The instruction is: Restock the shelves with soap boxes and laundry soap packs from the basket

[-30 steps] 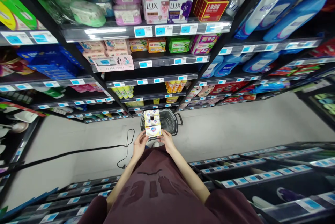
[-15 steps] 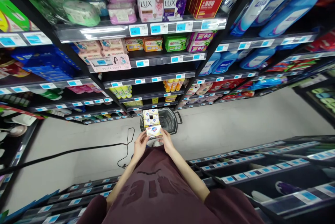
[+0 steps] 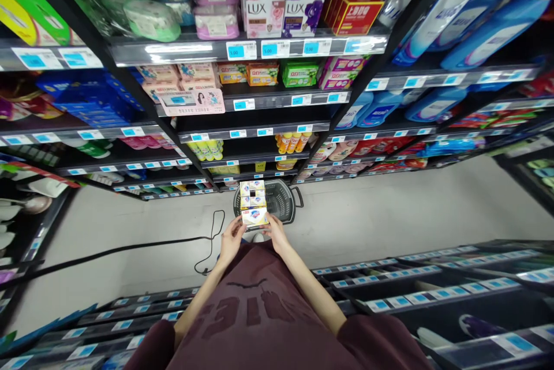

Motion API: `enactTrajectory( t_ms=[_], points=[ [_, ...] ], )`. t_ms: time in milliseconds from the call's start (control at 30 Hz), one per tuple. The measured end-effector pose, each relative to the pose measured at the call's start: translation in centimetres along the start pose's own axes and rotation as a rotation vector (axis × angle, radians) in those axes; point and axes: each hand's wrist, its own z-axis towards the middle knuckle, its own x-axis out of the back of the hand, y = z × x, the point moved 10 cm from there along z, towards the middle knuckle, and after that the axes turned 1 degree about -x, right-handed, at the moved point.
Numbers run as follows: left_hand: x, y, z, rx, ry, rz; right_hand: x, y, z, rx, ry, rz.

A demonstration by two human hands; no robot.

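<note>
Soap box (image 3: 255, 217): white and yellow with a blue-and-red logo, held level between two hands over the near edge of the basket, toward its left end; whether it touches the boxes below cannot be told.
Left hand (image 3: 232, 235): fingers closed on the left end of the soap box.
Right hand (image 3: 276, 231): fingers at the right end, gripping the same box from the other side.
Boxes in the basket (image 3: 258, 201): several of like colouring, grouped at the left end, reaching to the far edge, with a dark gap in their middle.
Basket (image 3: 277, 200): dark grey, on the floor (image 3: 367, 214) against the foot of the shelving; slotted inside showing toward the right end, handle standing out past the right edge.
How far along: several boxes are in the basket and one is in hand, not let go; the work looks partway through.
What is left: the held box has yet to be released; how many more are to be handled cannot be told.
Shelving (image 3: 194, 53): tagged front edges; LUX boxes (image 3: 265, 15) and red boxes (image 3: 358, 12) on the upper level, green packs (image 3: 300, 74) one level below.
Floor, left side: black cord (image 3: 160, 242) running from the left, looped near the left hand, well apart from the basket.
</note>
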Motion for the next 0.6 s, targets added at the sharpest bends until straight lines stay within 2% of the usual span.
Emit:
enactTrajectory(
  t_ms=[300, 600],
  points=[
    [-0.3, 0.8, 0.1, -0.038, -0.008, 0.105, 0.3, 0.1, 0.2, -0.015, 0.022, 0.036],
    [-0.5, 1.2, 0.0, -0.071, 0.02, 0.056, 0.6, 0.5, 0.1, -0.042, 0.033, 0.029]
  ],
)
